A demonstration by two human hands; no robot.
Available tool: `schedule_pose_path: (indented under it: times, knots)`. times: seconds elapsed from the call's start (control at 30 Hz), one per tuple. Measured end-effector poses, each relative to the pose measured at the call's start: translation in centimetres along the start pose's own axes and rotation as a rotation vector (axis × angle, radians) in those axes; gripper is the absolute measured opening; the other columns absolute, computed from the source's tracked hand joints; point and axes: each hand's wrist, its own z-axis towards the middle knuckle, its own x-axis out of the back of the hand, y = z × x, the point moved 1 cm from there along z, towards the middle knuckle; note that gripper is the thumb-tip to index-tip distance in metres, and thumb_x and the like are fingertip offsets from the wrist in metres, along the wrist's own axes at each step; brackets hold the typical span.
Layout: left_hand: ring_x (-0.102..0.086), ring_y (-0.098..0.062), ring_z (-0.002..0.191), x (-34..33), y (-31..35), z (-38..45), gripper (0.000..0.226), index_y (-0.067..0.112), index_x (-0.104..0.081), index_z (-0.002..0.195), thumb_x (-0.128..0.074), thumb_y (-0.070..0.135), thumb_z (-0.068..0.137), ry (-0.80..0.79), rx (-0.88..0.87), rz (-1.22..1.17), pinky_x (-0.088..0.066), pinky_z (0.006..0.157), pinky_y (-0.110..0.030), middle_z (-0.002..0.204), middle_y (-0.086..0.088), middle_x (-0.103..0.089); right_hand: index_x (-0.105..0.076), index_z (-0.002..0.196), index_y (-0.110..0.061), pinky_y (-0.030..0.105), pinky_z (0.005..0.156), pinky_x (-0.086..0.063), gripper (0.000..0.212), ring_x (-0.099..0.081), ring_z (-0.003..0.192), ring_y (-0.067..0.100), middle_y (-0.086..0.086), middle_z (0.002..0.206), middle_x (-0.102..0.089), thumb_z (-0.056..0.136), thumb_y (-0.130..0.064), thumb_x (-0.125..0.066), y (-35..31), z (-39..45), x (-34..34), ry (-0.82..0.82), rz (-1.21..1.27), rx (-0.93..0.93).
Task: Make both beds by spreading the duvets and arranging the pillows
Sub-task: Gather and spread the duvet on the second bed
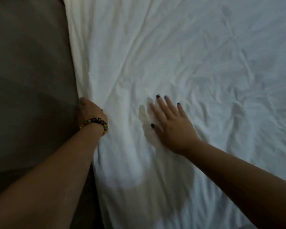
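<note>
A white, wrinkled duvet (pixel 180 55) fills the middle and right of the head view. My left hand (pixel 91 111), with a beaded bracelet on the wrist, is at the duvet's left edge with its fingers curled down over that edge; the fingertips are hidden. My right hand (pixel 170 123) lies flat on the duvet with its fingers spread and straight, pressing on the cloth. No pillow is in view.
A brown-grey surface (pixel 28 80) runs along the left side of the duvet, from the top of the view to the bottom. Folds and creases cross the cloth around both hands.
</note>
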Motion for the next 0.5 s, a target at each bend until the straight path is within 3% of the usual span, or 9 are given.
schedule_pose_path:
  times: [0.1, 0.2, 0.3, 0.4, 0.5]
  knots:
    - [-0.009, -0.026, 0.147, -1.5, 1.9, -3.7, 0.072, 0.003, -0.011, 0.15, -0.049, 0.029, 0.096, 0.177, -0.373, -0.2, -0.007, 0.118, -0.037, 0.159, -0.014, -0.007, -0.024, 0.151, -0.01, 0.056, 0.116, -0.017, 0.067, -0.014, 0.146, 0.036, 0.016, 0.159, -0.017, 0.096, -0.048, -0.027, 5.4, -3.0, -1.4, -0.019, -0.073, -0.171]
    - [0.004, -0.022, 0.148, -6.0, 1.9, -11.7, 0.077, 0.009, -0.003, 0.152, -0.026, 0.051, 0.092, -0.084, -0.737, -0.074, 0.001, 0.119, -0.04, 0.16, -0.007, 0.005, -0.022, 0.152, -0.008, 0.054, 0.117, -0.013, 0.07, -0.008, 0.148, 0.033, 0.015, 0.16, -0.014, 0.097, -0.051, -0.027, 6.3, -7.5, -3.8, -0.039, -0.074, -0.108]
    - [0.014, -0.019, 0.147, -9.8, -0.7, -17.8, 0.082, 0.013, 0.007, 0.151, -0.002, 0.062, 0.087, -0.214, -0.702, 0.175, 0.004, 0.12, -0.043, 0.156, 0.0, 0.019, -0.022, 0.152, -0.008, 0.053, 0.119, -0.012, 0.069, -0.004, 0.149, 0.03, 0.013, 0.16, -0.011, 0.098, -0.051, -0.028, 5.6, -10.7, -4.3, -0.045, -0.03, -0.054]
    - [0.018, -0.017, 0.146, -11.2, -1.6, -21.3, 0.081, 0.014, 0.015, 0.148, -0.001, 0.063, 0.086, -0.203, -0.59, 0.165, 0.008, 0.119, -0.04, 0.155, -0.001, 0.021, -0.023, 0.151, -0.006, 0.052, 0.118, -0.014, 0.069, -0.006, 0.148, 0.03, 0.014, 0.16, -0.013, 0.098, -0.05, -0.028, 5.5, -13.6, -4.2, -0.104, -0.012, -0.01]
    - [0.012, -0.019, 0.147, -11.6, -2.9, -24.7, 0.081, 0.009, 0.007, 0.151, -0.004, 0.059, 0.088, -0.217, -0.546, 0.244, 0.003, 0.12, -0.042, 0.157, -0.005, 0.015, -0.023, 0.151, -0.006, 0.052, 0.118, -0.014, 0.07, -0.008, 0.148, 0.03, 0.013, 0.159, -0.016, 0.098, -0.051, -0.027, 5.9, -17.2, -4.4, -0.183, -0.015, 0.082]
